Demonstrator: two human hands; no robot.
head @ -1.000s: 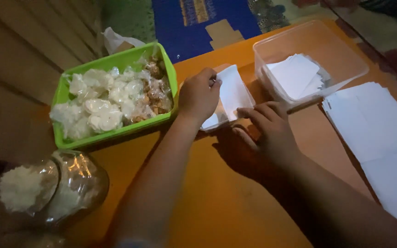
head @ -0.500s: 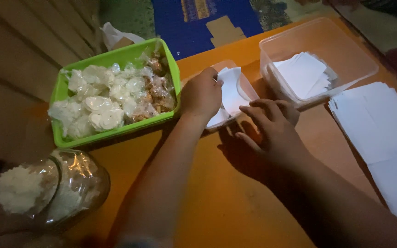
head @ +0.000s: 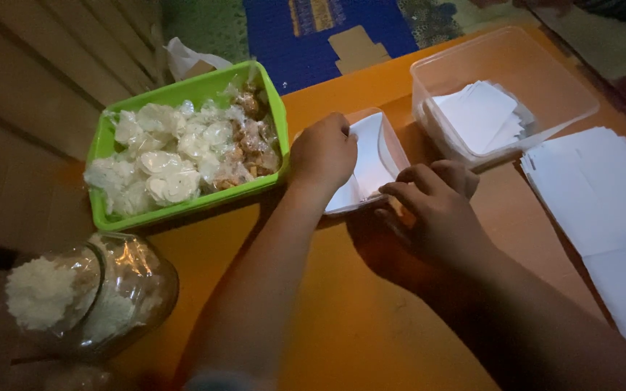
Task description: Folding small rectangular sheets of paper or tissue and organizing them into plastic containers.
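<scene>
A small clear plastic box (head: 394, 148) with a white paper sheet (head: 369, 156) lining it sits on the orange table (head: 342, 304). My left hand (head: 324, 153) rests curled on the box's left side, pressing the paper inside. At the box's near right corner my right hand (head: 436, 206) has its fingers bent on the paper's edge and the rim.
A green tray (head: 182, 210) of small wrapped white and brown snacks stands at the left. A glass jar (head: 88, 297) of white bits lies at the near left. A large clear container (head: 516, 65) holds cut white papers; more white sheets (head: 603, 210) lie at right.
The paper that stood up between my hands now lies down inside the small box. Both hands have stayed at the box, with the left pressing in.
</scene>
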